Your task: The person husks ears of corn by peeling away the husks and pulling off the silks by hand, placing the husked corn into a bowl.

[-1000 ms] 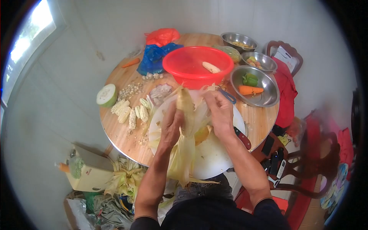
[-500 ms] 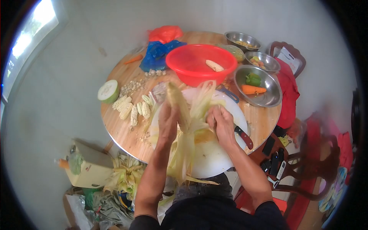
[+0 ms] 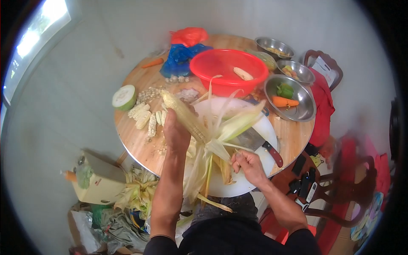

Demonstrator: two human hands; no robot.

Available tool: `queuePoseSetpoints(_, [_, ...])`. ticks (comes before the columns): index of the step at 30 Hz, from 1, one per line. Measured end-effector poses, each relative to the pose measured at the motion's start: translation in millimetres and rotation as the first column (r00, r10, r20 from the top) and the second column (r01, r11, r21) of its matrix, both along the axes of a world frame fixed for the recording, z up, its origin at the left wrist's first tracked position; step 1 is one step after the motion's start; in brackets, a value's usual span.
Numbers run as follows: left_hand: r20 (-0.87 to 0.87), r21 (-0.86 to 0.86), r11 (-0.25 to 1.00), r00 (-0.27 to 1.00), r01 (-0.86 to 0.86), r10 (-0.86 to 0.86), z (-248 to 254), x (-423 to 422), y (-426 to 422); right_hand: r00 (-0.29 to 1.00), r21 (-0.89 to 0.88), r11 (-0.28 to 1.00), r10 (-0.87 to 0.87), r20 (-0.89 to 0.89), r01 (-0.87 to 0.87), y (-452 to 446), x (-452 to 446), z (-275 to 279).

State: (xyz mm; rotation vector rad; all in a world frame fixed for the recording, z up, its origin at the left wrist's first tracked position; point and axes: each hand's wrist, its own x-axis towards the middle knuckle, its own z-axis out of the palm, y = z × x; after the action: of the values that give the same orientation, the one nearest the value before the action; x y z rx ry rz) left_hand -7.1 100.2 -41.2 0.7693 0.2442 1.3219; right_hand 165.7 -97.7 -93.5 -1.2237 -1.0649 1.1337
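While gripping the corn cob (image 3: 185,115) near the centre of the head view in the left hand (image 3: 176,132), bare tip toward the upper left, curls the fingers of the right hand (image 3: 248,166) beside the peeled-back husk (image 3: 243,123); cannot tell whether pinching a strip. Has a cleaver (image 3: 270,151) lying on the white board (image 3: 242,184) right of centre, and a red basin (image 3: 212,63) at upper centre with a pale cob (image 3: 243,73) inside.

Two hands (image 3: 250,165) and one half-husked corn ear (image 3: 185,114) are seen. One pale ear (image 3: 243,74) is counted in one red basin (image 3: 202,66); three metal bowls (image 3: 304,97), two carrots (image 3: 285,101), one knife (image 3: 272,153), one white board (image 3: 262,124), one cut gourd (image 3: 123,98), one blue bag (image 3: 176,60) and one red bag (image 3: 189,36) are counted on one round table (image 3: 293,134); the overlapping cobs (image 3: 143,120) cannot be surely counted
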Motion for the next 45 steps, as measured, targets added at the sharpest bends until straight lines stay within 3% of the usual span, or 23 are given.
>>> queuePoseSetpoints(1, [0.010,-0.038,0.999,1.000,-0.016,0.016,1.5,0.0,-1.7,1.000,-0.001,1.000,0.001,-0.001,-0.001,2.0,0.4,12.2])
queuePoseSetpoints(2, [0.008,-0.039,0.999,1.000,-0.017,0.017,3.3,-2.7,-3.1,0.986,0.048,0.993,-0.109,0.124,0.104,1.5,2.0,29.5])
queuePoseSetpoints(3, [-0.059,0.078,0.996,0.998,0.040,-0.036,7.9,-7.0,-6.0,0.945,0.109,0.974,-0.221,0.241,0.200,0.8,2.4,50.3])
queuePoseSetpoints(4, [-0.131,0.188,0.976,0.988,0.107,-0.083,11.2,-9.5,-9.4,0.945,0.105,0.974,-0.221,0.241,0.201,1.1,0.2,72.2])
queuePoseSetpoints(5, [-0.131,0.185,0.977,0.988,0.110,-0.086,13.7,-8.6,-13.2,0.814,0.304,0.926,-0.349,0.463,0.224,2.7,-4.6,96.1])
queuePoseSetpoints(6, [-0.186,0.242,0.962,0.979,0.126,-0.082,16.4,-6.1,-17.2,0.614,0.492,0.851,-0.490,0.618,0.183,7.7,-9.3,111.6])
queuePoseSetpoints(7, [-0.238,0.299,0.943,0.969,0.143,-0.072,19.9,-3.2,-20.9,0.611,0.495,0.849,-0.493,0.619,0.184,15.9,-13.5,119.1])
queuePoseSetpoints(9, [-0.245,0.314,0.940,0.968,0.135,-0.057,27.8,1.4,-32.4,0.538,0.635,0.767,-0.497,0.680,-0.094,29.4,-24.9,129.2])
queuePoseSetpoints(13, [-0.171,0.293,0.953,0.985,0.084,-0.034,38.8,7.7,-50.9,0.571,0.550,0.833,-0.424,0.703,-0.059,55.6,-36.8,116.9])
queuePoseSetpoints(15, [-0.174,0.350,0.929,0.983,0.123,-0.065,42.7,-1.3,-47.6,0.630,0.222,0.972,-0.125,0.767,-0.078,65.4,-33.1,102.5])
queuePoseSetpoints(16, [-0.178,0.407,0.899,0.979,0.161,-0.095,44.1,-6.4,-45.0,0.629,0.223,0.972,-0.125,0.767,-0.079,68.1,-33.2,90.2])
queuePoseSetpoints(18, [-0.149,0.390,0.910,0.985,0.140,-0.088,44.6,-12.4,-41.3,0.834,0.109,0.987,0.042,0.551,-0.122,66.8,-36.3,62.1])
queuePoseSetpoints(19, [-0.122,0.371,0.920,0.989,0.124,-0.084,44.5,-14.0,-39.5,0.833,0.109,0.987,0.041,0.552,-0.121,66.1,-40.0,53.4])
queuePoseSetpoints(21, [-0.073,0.344,0.935,0.995,0.085,-0.064,44.1,-13.2,-32.3,0.923,0.088,0.995,0.017,0.384,-0.055,64.7,-48.3,41.3])
queuePoseSetpoints(23, [-0.027,0.318,0.947,0.999,0.044,-0.037,39.7,-12.0,-27.0,0.936,0.062,0.997,0.030,0.351,-0.055,66.0,-48.3,39.2])
queuePoseSetpoints(25, [0.069,0.148,0.988,0.996,0.051,-0.062,34.0,-11.2,-22.7,0.947,0.042,0.998,0.041,0.318,-0.057,68.4,-48.1,37.1])
queuePoseSetpoints(26, [0.070,0.149,0.987,0.996,0.051,-0.062,32.4,-10.9,-20.9,0.944,0.129,0.991,-0.026,0.329,-0.017,70.5,-47.2,34.7])
queuePoseSetpoints(28, [0.121,-0.019,1.000,0.993,0.010,-0.008,30.9,-10.3,-18.0,0.937,0.219,0.976,-0.092,0.338,0.017,73.3,-45.4,35.7])
queuePoseSetpoints(31, [0.160,0.017,0.994,0.981,0.106,-0.108,18.3,-9.9,-9.2,0.906,0.307,0.951,-0.146,0.398,0.018,76.8,-43.2,46.3])
queuePoseSetpoints(33, [0.149,-0.004,0.996,0.985,0.092,-0.090,18.5,-7.2,-13.4,0.983,-0.030,0.982,0.184,0.004,-0.184,71.5,-39.1,58.4])
queuePoseSetpoints(36, [0.120,-0.029,0.997,0.990,0.078,-0.074,19.2,-5.6,-12.7,0.978,-0.098,0.977,0.176,-0.115,-0.188,66.1,-40.2,61.8])
queuePoseSetpoints(43, [0.065,-0.089,0.986,0.988,0.145,-0.139,21.6,-1.4,-18.1,0.983,-0.150,0.972,0.171,-0.063,-0.179,71.7,-37.0,37.6])
queuePoseSetpoints(45, [-0.004,-0.138,0.975,0.984,0.174,-0.177,24.8,9.0,-36.7,0.988,0.039,0.988,0.152,-0.031,-0.150,72.0,-44.1,36.2])
